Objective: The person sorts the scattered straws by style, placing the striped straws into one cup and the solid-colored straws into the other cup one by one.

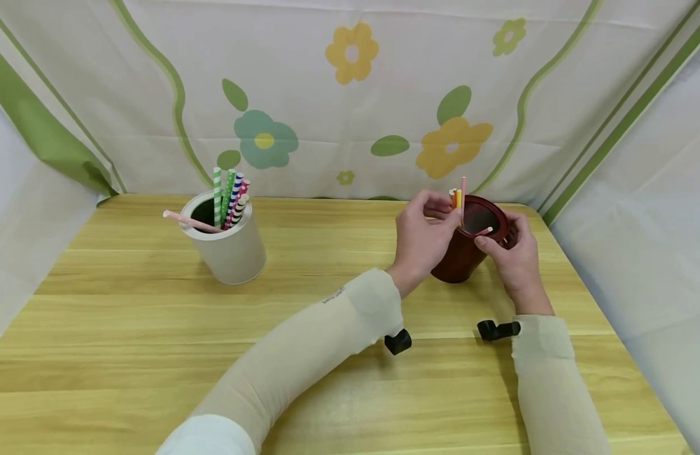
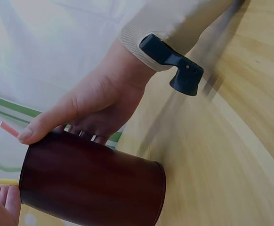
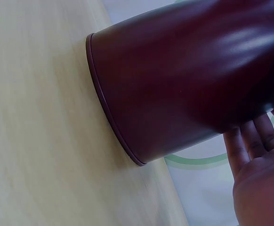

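Observation:
Beside the dark red cup [image 1: 458, 262] on the right, my left hand [image 1: 423, 237] pinches a few straws at the rim. An orange and a yellow straw [image 1: 458, 198] and a taller pink straw [image 1: 463, 186] stand above its fingertips. My right hand [image 1: 515, 259] grips the cup's right side, fingers behind and thumb at the rim, next to a leaning pale pink straw [image 1: 489, 230]. In the left wrist view the right hand [image 2: 99, 96] is around the cup [image 2: 94, 176], with left fingertips [image 2: 10, 195] at its mouth. The right wrist view shows right fingers [image 3: 238, 148] against the cup [image 3: 184, 80].
A white cup [image 1: 236, 256] stands at the left with several patterned straws [image 1: 228, 193] in it and a pink straw [image 1: 181, 218] leaning out leftward. The wooden table [image 1: 128, 354] meets a flowered curtain [image 1: 350, 114] at the back. White cloth hangs at both sides.

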`<action>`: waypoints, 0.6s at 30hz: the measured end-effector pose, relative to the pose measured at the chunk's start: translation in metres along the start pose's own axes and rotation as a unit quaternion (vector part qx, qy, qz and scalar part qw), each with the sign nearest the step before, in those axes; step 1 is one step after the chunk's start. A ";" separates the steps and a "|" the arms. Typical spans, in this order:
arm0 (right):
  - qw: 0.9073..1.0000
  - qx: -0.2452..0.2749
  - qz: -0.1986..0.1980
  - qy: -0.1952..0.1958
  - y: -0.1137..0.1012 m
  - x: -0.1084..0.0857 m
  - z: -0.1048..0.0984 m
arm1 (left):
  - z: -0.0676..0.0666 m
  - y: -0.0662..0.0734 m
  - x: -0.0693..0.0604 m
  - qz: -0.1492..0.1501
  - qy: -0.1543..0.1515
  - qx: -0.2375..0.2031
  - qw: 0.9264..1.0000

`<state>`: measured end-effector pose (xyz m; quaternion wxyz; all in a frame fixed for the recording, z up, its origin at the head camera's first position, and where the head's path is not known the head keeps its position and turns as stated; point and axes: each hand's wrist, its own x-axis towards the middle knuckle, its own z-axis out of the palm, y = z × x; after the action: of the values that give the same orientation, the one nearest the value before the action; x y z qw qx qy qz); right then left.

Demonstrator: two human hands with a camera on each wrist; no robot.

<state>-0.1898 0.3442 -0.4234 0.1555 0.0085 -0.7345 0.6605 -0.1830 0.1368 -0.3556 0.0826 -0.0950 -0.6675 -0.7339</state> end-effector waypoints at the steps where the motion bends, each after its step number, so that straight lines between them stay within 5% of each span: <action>1: 1.000 -0.001 0.000 0.000 0.000 0.000 0.000 | -0.001 0.000 -0.001 -0.002 0.001 0.003 1.000; 10: 1.000 0.004 0.002 0.001 0.000 -0.001 0.000 | -0.027 -0.001 -0.014 -0.068 -0.002 0.012 0.998; 18: 1.000 -0.010 0.007 -0.002 -0.002 -0.001 -0.002 | -0.089 0.001 -0.036 -0.134 -0.035 0.077 0.987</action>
<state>-0.1886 0.3456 -0.4219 0.1490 0.0032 -0.7414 0.6543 -0.1508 0.0480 -0.3719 -0.0335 -0.0237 -0.7309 -0.6812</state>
